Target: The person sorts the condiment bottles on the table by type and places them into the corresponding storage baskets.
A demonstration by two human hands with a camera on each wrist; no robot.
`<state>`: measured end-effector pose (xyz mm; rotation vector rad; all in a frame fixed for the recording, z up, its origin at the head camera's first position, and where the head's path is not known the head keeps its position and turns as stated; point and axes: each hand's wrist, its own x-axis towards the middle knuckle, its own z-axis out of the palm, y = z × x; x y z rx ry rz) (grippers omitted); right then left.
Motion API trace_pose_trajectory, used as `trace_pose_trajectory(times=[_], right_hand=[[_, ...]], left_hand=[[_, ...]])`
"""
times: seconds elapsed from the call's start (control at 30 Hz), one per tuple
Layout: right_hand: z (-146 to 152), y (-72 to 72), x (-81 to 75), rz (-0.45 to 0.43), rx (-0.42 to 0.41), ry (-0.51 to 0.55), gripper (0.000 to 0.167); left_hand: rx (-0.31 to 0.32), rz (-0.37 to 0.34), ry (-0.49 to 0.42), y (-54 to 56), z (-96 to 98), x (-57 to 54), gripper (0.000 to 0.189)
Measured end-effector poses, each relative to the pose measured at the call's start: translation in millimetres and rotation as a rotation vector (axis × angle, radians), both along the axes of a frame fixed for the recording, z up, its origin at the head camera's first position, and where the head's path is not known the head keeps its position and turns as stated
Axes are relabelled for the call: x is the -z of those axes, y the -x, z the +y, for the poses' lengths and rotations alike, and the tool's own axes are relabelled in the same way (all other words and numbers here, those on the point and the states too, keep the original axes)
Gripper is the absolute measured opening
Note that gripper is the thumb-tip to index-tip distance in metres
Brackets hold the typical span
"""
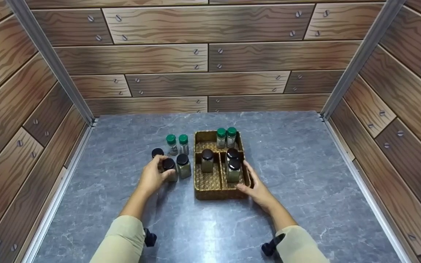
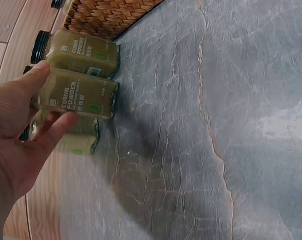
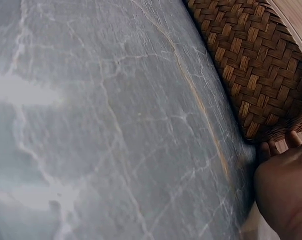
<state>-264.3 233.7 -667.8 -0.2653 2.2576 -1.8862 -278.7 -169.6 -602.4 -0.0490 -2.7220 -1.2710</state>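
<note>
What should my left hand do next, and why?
Perhaps lift the black-capped jar into the basket's near-left compartment: your left hand grips it, and that compartment holds one similar jar, with space in front. Your right hand holds the basket's side.

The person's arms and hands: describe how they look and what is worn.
The left sleeve and right sleeve are plain pale beige. A small black device shows beside the left one, another black device beside the right. The left hand and right hand show no gloves.
</note>
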Motion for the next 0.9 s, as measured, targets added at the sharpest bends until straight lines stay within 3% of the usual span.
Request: trace_pose_trajectory(times=[0.37,0.57,0.9], right_hand=[[-0.7,-1.5,-2.1,-0.009,0.013,-0.029,0.103],[-1.0,-1.8,-2.8,-0.022,0.019,-0.025,0.103],[-0.9,-1.2,-1.2,0.001,0.009,0.008,0.104]], left_hand=[[-0.048,-0.034,-0.084,-4.1,-1.4,0.8,0.045],[-0.057,-0.015,-0.097,-5.4,-2.0,0.8,0.045],[-0.054,-0.011,-0.13,-17.1,-2.1,3.8,0.044]])
